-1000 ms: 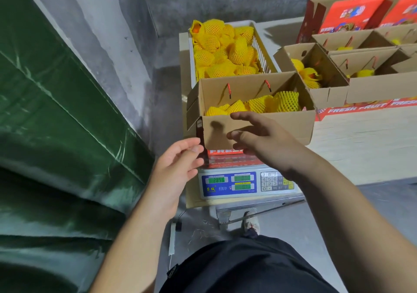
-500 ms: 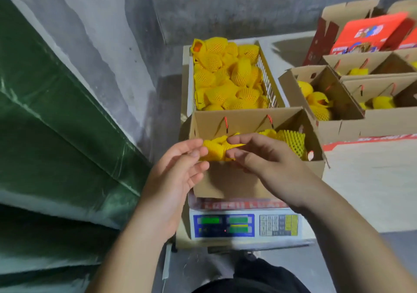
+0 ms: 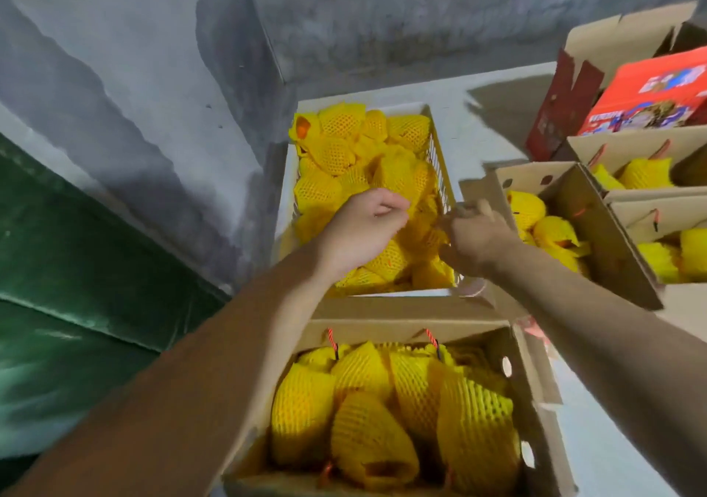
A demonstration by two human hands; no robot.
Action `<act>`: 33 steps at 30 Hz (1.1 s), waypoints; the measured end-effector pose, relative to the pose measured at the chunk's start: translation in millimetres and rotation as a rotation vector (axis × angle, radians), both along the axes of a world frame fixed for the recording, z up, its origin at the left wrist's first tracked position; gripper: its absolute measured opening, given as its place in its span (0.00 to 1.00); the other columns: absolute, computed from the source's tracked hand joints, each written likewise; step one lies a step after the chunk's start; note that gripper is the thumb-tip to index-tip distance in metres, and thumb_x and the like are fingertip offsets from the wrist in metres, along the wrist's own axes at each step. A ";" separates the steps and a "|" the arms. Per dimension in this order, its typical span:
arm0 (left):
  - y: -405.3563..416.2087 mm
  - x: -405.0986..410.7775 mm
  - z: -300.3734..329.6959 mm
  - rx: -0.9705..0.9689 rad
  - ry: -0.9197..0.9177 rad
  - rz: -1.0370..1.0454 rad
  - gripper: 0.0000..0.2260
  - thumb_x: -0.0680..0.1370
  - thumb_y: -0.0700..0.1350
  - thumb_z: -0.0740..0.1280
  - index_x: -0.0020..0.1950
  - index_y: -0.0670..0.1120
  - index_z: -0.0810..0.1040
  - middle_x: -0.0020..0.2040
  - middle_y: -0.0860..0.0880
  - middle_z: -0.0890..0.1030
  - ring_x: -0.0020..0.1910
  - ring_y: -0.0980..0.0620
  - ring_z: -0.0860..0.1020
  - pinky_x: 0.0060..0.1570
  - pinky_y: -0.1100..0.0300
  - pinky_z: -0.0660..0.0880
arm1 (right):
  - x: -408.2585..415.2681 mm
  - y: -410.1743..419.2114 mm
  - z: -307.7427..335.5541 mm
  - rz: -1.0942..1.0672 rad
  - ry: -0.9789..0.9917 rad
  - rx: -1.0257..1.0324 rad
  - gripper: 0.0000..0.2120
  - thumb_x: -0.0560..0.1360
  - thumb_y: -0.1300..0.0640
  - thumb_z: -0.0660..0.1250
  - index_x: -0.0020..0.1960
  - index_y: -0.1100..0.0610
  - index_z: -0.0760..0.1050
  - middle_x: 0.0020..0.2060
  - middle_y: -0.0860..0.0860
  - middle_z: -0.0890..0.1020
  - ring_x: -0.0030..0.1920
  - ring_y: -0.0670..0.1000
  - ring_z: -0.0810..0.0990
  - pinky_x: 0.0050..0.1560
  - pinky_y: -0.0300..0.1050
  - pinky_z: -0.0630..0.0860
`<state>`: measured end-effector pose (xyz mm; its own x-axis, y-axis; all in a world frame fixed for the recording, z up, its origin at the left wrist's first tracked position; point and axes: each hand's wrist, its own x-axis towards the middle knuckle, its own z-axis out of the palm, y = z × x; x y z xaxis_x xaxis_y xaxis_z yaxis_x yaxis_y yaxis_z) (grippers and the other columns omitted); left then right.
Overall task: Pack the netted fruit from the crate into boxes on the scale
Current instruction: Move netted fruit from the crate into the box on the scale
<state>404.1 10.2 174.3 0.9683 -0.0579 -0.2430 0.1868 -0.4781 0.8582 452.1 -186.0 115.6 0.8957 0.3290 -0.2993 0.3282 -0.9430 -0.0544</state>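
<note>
Beside the crate (image 3: pixel 445 175), open boxes (image 3: pixel 612 251) hold netted fruit (image 3: pixel 551 230).

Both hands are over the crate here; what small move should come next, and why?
Probably lift one netted fruit clear and bring it back to the near box. The left hand already curls on it in the crate, the right hand is at the crate's right edge, its grip blurred.

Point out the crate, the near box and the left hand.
crate (image 3: pixel 443 175): head view, right slatted wall.
near box (image 3: pixel 535 393): head view, right cardboard wall.
left hand (image 3: pixel 363 228): head view, back of the hand.
</note>
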 end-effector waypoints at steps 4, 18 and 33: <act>26.8 69.2 -67.5 0.666 0.038 -0.208 0.23 0.82 0.42 0.67 0.78 0.47 0.71 0.75 0.42 0.74 0.70 0.42 0.76 0.60 0.60 0.72 | 23.7 13.1 -38.9 0.210 -0.181 -0.173 0.33 0.80 0.38 0.59 0.81 0.48 0.57 0.82 0.56 0.57 0.82 0.62 0.47 0.80 0.61 0.42; 51.2 77.1 -125.8 1.139 -0.081 -0.106 0.49 0.70 0.60 0.80 0.82 0.48 0.57 0.70 0.42 0.77 0.67 0.39 0.76 0.64 0.48 0.69 | 23.3 44.8 -81.7 0.661 -0.008 0.038 0.26 0.83 0.62 0.57 0.77 0.46 0.54 0.79 0.54 0.51 0.76 0.63 0.53 0.74 0.60 0.56; 2.7 -35.4 -1.5 -0.124 -0.171 0.498 0.42 0.60 0.61 0.80 0.64 0.55 0.58 0.61 0.50 0.77 0.55 0.53 0.81 0.45 0.65 0.78 | 16.5 40.2 -61.5 0.302 0.336 0.303 0.37 0.78 0.52 0.70 0.79 0.49 0.52 0.78 0.55 0.49 0.78 0.64 0.54 0.75 0.59 0.63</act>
<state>368.6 13.0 172.8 0.9111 0.4000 -0.0998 0.2172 -0.2601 0.9408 468.5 -145.9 54.1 0.6191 0.6732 -0.4045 0.5002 -0.7350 -0.4578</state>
